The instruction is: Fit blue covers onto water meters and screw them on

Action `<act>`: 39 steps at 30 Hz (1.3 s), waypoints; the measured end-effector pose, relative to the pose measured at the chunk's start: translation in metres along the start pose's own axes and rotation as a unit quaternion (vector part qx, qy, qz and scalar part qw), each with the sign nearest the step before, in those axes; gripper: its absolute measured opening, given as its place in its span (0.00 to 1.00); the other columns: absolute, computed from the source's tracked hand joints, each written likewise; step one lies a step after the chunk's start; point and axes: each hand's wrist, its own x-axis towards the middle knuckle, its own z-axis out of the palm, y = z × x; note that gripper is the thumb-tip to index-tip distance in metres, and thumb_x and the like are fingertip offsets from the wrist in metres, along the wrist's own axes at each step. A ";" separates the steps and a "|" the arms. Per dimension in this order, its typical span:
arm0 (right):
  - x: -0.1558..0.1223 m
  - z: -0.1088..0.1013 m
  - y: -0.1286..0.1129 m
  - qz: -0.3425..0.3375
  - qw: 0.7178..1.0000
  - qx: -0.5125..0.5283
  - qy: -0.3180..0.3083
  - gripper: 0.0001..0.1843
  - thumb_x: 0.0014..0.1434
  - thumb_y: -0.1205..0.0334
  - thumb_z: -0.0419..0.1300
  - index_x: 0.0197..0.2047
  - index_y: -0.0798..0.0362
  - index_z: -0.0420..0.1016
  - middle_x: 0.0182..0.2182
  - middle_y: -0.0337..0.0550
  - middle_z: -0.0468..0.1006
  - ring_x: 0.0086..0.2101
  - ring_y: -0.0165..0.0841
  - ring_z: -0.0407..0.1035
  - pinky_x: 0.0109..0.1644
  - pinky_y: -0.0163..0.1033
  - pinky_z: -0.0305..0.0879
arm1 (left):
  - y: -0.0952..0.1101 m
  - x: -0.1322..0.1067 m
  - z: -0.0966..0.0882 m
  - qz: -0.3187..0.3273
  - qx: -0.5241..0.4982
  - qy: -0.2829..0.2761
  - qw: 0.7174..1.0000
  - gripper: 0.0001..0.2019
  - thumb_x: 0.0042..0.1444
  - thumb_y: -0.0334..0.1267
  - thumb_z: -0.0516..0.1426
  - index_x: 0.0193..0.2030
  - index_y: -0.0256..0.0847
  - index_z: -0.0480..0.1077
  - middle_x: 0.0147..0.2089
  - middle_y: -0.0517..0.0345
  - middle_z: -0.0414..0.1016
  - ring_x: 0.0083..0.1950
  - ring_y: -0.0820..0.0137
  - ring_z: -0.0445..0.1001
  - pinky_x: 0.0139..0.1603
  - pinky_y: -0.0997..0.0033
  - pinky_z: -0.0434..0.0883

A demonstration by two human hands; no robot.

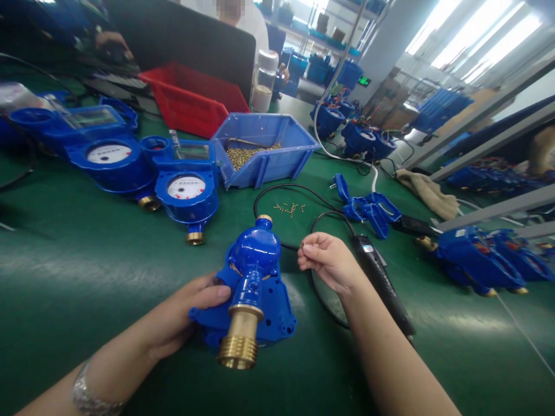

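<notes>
A single head-worn view looks forward and down over the green counter (108, 242), from the near side of the blue bin (281, 167), close enough for the left fingers (217, 296) and right fingers (315, 253) to show large in front of that bin. The camera leans sideways (the room appears slanted), and its broad field runs past the bin to ceiling lights (470, 34) beyond its right side.

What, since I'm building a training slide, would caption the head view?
Left hand holds a blue meter, right hand poised beside it, small gold screws scattered on the green table.
</notes>
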 end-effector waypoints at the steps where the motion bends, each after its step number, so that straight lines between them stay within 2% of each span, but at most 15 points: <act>1: -0.006 0.002 0.000 0.005 1.000 -0.009 -0.014 0.20 0.40 0.53 0.70 0.28 0.55 0.67 0.21 0.39 0.74 0.20 0.29 0.70 0.24 0.33 0.69 | 0.000 0.000 0.000 0.000 0.002 -0.001 1.000 0.14 0.40 0.42 0.68 0.32 0.38 0.76 0.31 0.56 0.80 0.32 0.69 0.76 0.36 0.74 0.71; 5: -0.024 0.012 -0.004 0.001 0.993 -0.100 -0.059 0.11 0.44 0.59 0.66 0.27 0.56 0.70 0.18 0.38 0.72 0.20 0.29 0.68 0.24 0.34 0.67 | -0.001 0.000 0.000 0.000 0.015 -0.002 1.000 0.13 0.41 0.43 0.68 0.33 0.38 0.76 0.31 0.56 0.80 0.32 0.69 0.76 0.36 0.73 0.70; 8: -0.032 0.019 -0.012 -0.049 0.973 -0.218 -0.060 0.01 0.49 0.69 0.62 0.28 0.55 0.75 0.21 0.38 0.72 0.23 0.28 0.67 0.29 0.35 0.66 | 0.000 0.001 0.000 0.006 0.022 0.004 1.000 0.13 0.41 0.43 0.68 0.31 0.38 0.75 0.30 0.56 0.80 0.31 0.69 0.75 0.38 0.72 0.70; 10: -0.035 0.024 -0.016 -0.099 0.950 -0.292 -0.053 0.08 0.50 0.75 0.60 0.28 0.53 0.77 0.25 0.38 0.73 0.27 0.29 0.67 0.35 0.36 0.65 | 0.000 0.002 0.001 0.009 0.024 0.003 1.000 0.13 0.40 0.42 0.68 0.31 0.37 0.75 0.29 0.56 0.80 0.31 0.69 0.74 0.38 0.72 0.69; 12: -0.037 0.030 -0.018 -0.140 0.928 -0.341 -0.050 0.10 0.50 0.77 0.60 0.28 0.53 0.77 0.27 0.40 0.74 0.32 0.31 0.67 0.40 0.38 0.63 | 0.001 0.002 0.001 0.008 0.026 0.001 1.000 0.13 0.40 0.43 0.68 0.31 0.37 0.76 0.28 0.57 0.79 0.30 0.69 0.74 0.38 0.72 0.69; 18: -0.039 0.039 -0.011 -0.300 0.831 -0.465 -0.054 0.07 0.57 0.75 0.58 0.34 0.57 0.76 0.30 0.43 0.75 0.33 0.31 0.68 0.39 0.35 0.65 | 0.000 0.002 -0.001 0.014 0.030 -0.016 0.999 0.13 0.41 0.43 0.67 0.31 0.38 0.76 0.29 0.58 0.79 0.30 0.71 0.74 0.35 0.76 0.69; 23: -0.041 0.042 -0.007 -0.323 0.806 -0.493 -0.046 0.09 0.60 0.72 0.55 0.34 0.58 0.76 0.30 0.46 0.74 0.32 0.32 0.68 0.36 0.35 0.66 | -0.004 0.002 -0.005 0.020 0.027 -0.020 0.999 0.12 0.45 0.43 0.65 0.34 0.37 0.76 0.32 0.55 0.80 0.33 0.68 0.75 0.39 0.73 0.69; 30: -0.048 0.049 -0.007 -0.335 0.732 -0.591 -0.054 0.10 0.58 0.73 0.53 0.34 0.60 0.75 0.30 0.49 0.73 0.29 0.34 0.66 0.30 0.36 0.65 | -0.002 0.002 -0.003 0.022 0.028 -0.020 0.999 0.12 0.47 0.41 0.63 0.37 0.37 0.75 0.34 0.53 0.80 0.35 0.66 0.76 0.42 0.70 0.70; 32: -0.048 0.049 -0.008 -0.334 0.726 -0.598 -0.064 0.10 0.58 0.74 0.52 0.35 0.60 0.76 0.30 0.48 0.73 0.28 0.34 0.66 0.30 0.36 0.65 | -0.002 0.002 -0.003 0.020 0.030 -0.021 0.999 0.13 0.46 0.41 0.64 0.37 0.36 0.75 0.35 0.53 0.80 0.34 0.66 0.76 0.41 0.69 0.70; 34: -0.048 0.047 -0.009 -0.334 0.735 -0.586 -0.068 0.10 0.58 0.74 0.52 0.36 0.59 0.76 0.29 0.48 0.73 0.28 0.34 0.67 0.29 0.35 0.65 | -0.002 0.001 -0.003 0.015 0.028 -0.024 0.999 0.14 0.45 0.42 0.65 0.36 0.37 0.75 0.34 0.53 0.80 0.34 0.66 0.76 0.40 0.70 0.70; 37: -0.052 0.040 -0.016 -0.336 0.772 -0.539 -0.028 0.08 0.59 0.73 0.54 0.38 0.57 0.74 0.31 0.46 0.75 0.31 0.33 0.69 0.33 0.34 0.66 | -0.003 0.001 -0.004 0.006 0.017 -0.025 1.000 0.15 0.44 0.42 0.65 0.38 0.37 0.75 0.33 0.54 0.80 0.34 0.67 0.76 0.39 0.72 0.70; 39: -0.056 0.036 -0.022 -0.312 0.802 -0.509 0.003 0.06 0.58 0.73 0.57 0.37 0.55 0.73 0.31 0.43 0.76 0.31 0.31 0.70 0.35 0.34 0.66 | -0.002 0.000 -0.003 0.006 0.013 -0.028 1.000 0.15 0.45 0.42 0.65 0.38 0.37 0.76 0.33 0.54 0.80 0.33 0.67 0.76 0.39 0.72 0.70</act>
